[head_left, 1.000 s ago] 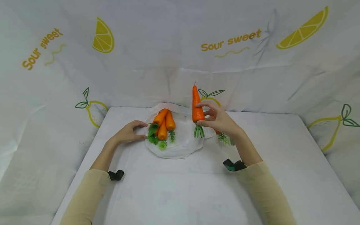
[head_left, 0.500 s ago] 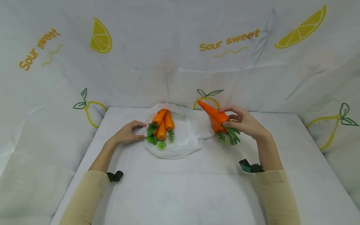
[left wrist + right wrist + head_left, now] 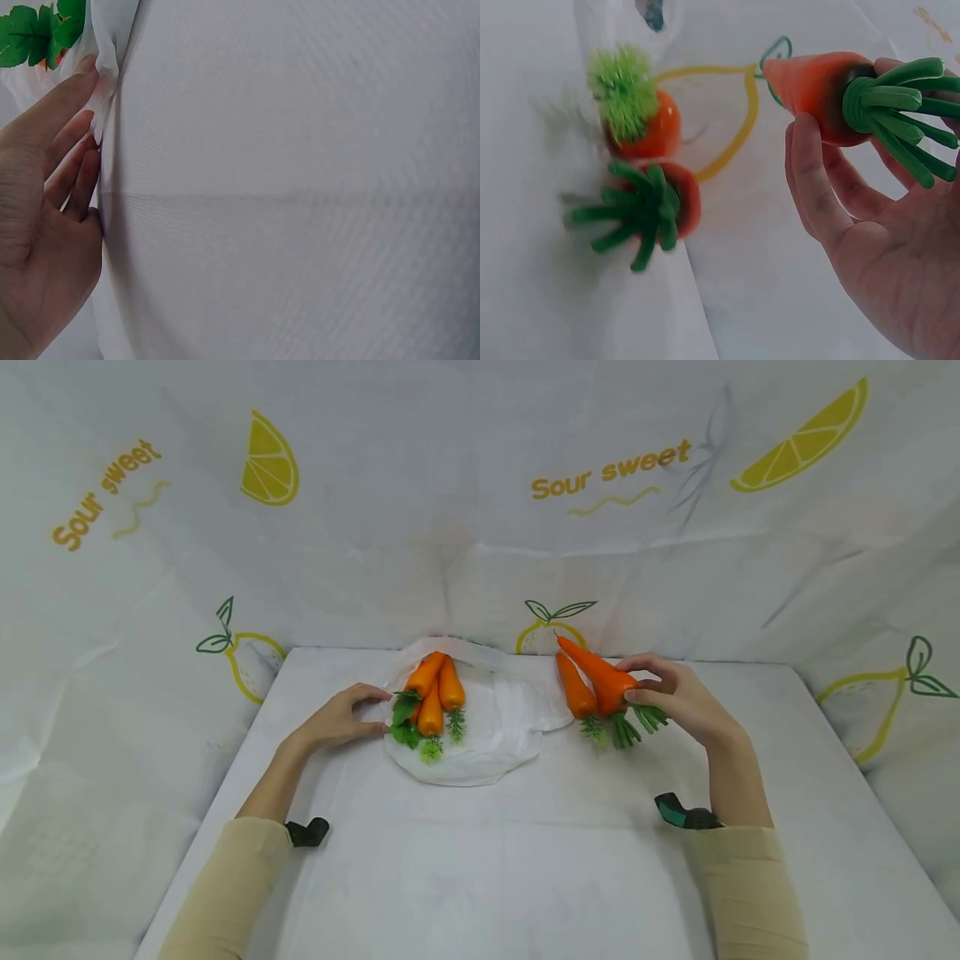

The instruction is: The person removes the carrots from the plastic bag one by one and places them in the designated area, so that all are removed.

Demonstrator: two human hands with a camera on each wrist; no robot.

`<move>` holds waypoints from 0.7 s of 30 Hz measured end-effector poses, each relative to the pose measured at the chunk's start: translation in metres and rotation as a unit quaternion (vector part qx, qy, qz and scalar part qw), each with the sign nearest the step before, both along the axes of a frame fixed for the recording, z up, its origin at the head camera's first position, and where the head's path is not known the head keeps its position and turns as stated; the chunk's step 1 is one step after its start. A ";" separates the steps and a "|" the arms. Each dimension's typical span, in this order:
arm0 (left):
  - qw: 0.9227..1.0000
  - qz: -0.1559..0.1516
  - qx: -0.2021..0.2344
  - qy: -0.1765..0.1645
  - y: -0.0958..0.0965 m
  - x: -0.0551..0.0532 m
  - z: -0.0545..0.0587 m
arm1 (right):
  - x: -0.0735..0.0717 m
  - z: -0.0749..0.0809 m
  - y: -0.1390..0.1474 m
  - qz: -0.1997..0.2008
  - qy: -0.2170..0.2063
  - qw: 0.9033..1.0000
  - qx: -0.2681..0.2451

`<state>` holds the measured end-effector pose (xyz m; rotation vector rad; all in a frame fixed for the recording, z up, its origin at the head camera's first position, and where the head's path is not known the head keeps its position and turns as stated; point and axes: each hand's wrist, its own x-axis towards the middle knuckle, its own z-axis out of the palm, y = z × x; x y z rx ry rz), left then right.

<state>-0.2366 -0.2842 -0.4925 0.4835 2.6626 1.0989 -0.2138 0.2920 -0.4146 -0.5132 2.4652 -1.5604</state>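
My right hand (image 3: 682,693) pinches a long orange carrot (image 3: 592,665) with thick green stems by its wide end, the tip pointing up and left. In the right wrist view this carrot (image 3: 802,86) is apart from two others below: one with a feathery light-green top (image 3: 576,687) and one with thick stems (image 3: 688,202). My left hand (image 3: 341,717) holds the left edge of a thin white bag (image 3: 495,727), thumb and fingers at its rim. Several smaller carrots (image 3: 452,683) with green leaves (image 3: 405,718) lie in the bag. In the left wrist view the thumb overlaps the bag (image 3: 109,45).
A white cloth-covered table (image 3: 465,877) carries everything. Behind it hangs a white backdrop (image 3: 405,510) printed with lemons and lettering. The two loose carrots lie just right of the bag, close to the table's back edge.
My right hand has moved right and down with the carrot, from above the bag to over the loose carrots; the carrot has tilted from upright to slanted. The left hand has stayed put.
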 end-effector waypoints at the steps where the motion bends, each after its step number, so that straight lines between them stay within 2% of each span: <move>1: 1.000 0.000 0.000 -0.001 0.000 0.000 0.000 | 0.001 -0.001 0.005 -0.008 0.001 1.000 -0.001; 6: 1.000 -0.001 0.006 -0.001 0.001 0.000 0.000 | 0.003 -0.005 0.027 -0.056 0.013 0.998 0.019; 11: 1.000 0.000 0.005 0.003 0.000 0.000 -0.001 | 0.003 -0.016 0.045 -0.087 0.015 0.995 0.051; 16: 1.000 0.000 0.005 0.003 -0.001 0.001 -0.002 | 0.002 -0.028 0.052 -0.113 -0.023 0.989 0.094; 21: 1.000 -0.002 0.005 0.007 0.000 0.002 -0.002 | -0.001 -0.038 0.054 -0.121 -0.058 0.987 0.091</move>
